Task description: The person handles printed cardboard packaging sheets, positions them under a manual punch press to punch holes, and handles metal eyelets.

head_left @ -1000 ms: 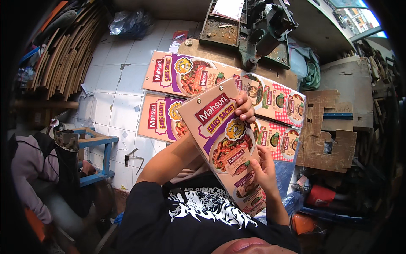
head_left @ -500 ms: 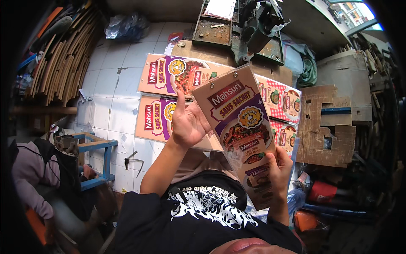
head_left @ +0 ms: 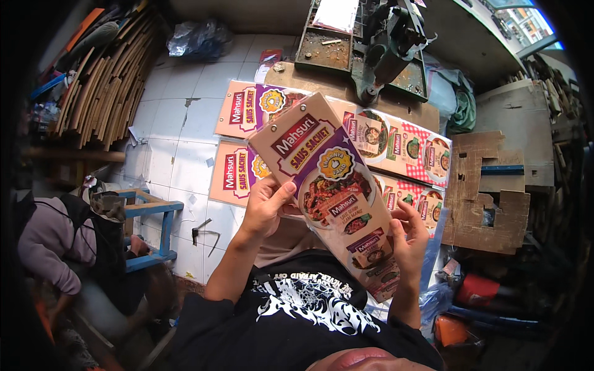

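Observation:
A long printed card (head_left: 337,179) with food pictures and small metal eyelets at its top corners slants in front of my body. My left hand (head_left: 269,207) grips its left edge, thumb on the printed face and fingers partly behind. On the opposite edge, lower down, my right hand (head_left: 409,241) holds it between thumb and fingers. Beneath and beyond it lie two similar long cards, an upper card (head_left: 238,123) and a lower card (head_left: 226,185), with eyelets at their left ends. The held card covers part of both.
A dark green hand press (head_left: 380,68) with metal side trays stands at the far side. Cut-out cardboard (head_left: 479,226) is at the right, a blue stool (head_left: 162,226) at the left. Behind the stool sits another person (head_left: 49,241). Stacked cardboard sheets (head_left: 102,86) lean at far left.
My left hand, open and apart from the card before, now grips its left edge. The held card has shifted a little left. The surroundings have slid slightly right in view.

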Tool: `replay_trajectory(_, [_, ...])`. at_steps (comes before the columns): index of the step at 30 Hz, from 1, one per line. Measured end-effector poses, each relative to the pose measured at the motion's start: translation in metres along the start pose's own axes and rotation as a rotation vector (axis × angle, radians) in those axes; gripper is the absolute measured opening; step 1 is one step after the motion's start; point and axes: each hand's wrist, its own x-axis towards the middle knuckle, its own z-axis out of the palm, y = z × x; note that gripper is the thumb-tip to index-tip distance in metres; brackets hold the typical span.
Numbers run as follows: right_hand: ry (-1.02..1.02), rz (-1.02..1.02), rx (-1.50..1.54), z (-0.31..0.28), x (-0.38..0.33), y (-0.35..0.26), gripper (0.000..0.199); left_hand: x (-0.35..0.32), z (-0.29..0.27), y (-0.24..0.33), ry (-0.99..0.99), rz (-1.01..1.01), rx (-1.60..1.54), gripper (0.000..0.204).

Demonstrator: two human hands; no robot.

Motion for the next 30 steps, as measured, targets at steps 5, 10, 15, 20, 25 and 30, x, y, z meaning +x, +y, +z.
replay_trajectory(5, [0.053, -0.364, -0.215, -0.017, -0.016, -0.021, 0.034, -0.042, -0.016, 0.025, 0.329, 0.210, -0.122, 0.036])
replay_trajectory(10, [0.161, -0.690, 0.014, -0.015, -0.031, -0.047, 0.041, -0.054, -0.033, 0.050, 0.466, 0.346, -0.310, 0.036])
replay_trajectory(15, [0.154, -0.728, 0.061, -0.004, -0.021, -0.046, 0.035, -0.013, -0.042, 0.056, 0.425, 0.356, -0.275, 0.060])
replay_trajectory(20, [0.142, -0.462, -0.056, 0.004, -0.010, -0.021, 0.015, -0.014, -0.047, 0.046, 0.238, 0.001, 0.127, 0.082])
replay_trajectory(25, [0.105, -0.307, -0.282, 0.008, 0.005, -0.010, 0.022, -0.016, -0.050, 0.054, 0.303, 0.138, 0.407, 0.044])
replay_trajectory(30, [0.127, -0.399, -0.654, 0.002, 0.047, 0.011, 0.045, 0.008, -0.057, 0.067, 0.579, 0.639, 1.456, 0.043])
